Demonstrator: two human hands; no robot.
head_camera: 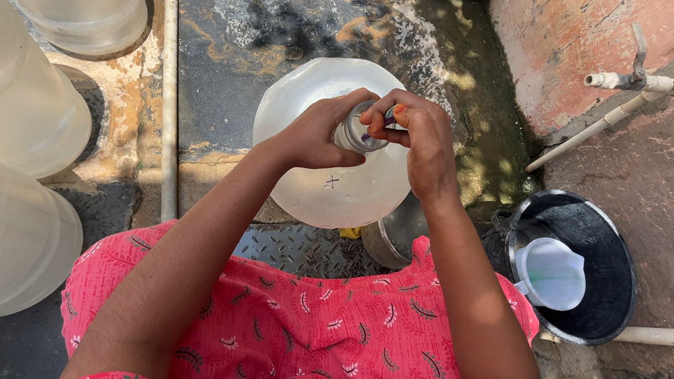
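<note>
My pink leaf-print dress (pixel 312 348) fills the near edge, both forearms reaching far over it. My left hand (pixel 314 134) wraps the neck of the big translucent round plastic water jug (pixel 346 187), which stands upright dead centre, mouth up. My right hand (pixel 421 140) pinches the small cap (pixel 361 135) from the right; both equally near. Right: black plastic bucket (pixel 605 259) holding a white plastic mug (pixel 553 273). Left: more clear jugs (pixel 2 87); contents unclear.

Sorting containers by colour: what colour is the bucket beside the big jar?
Black bucket, with a white jug inside; clearest in the head view.
</note>
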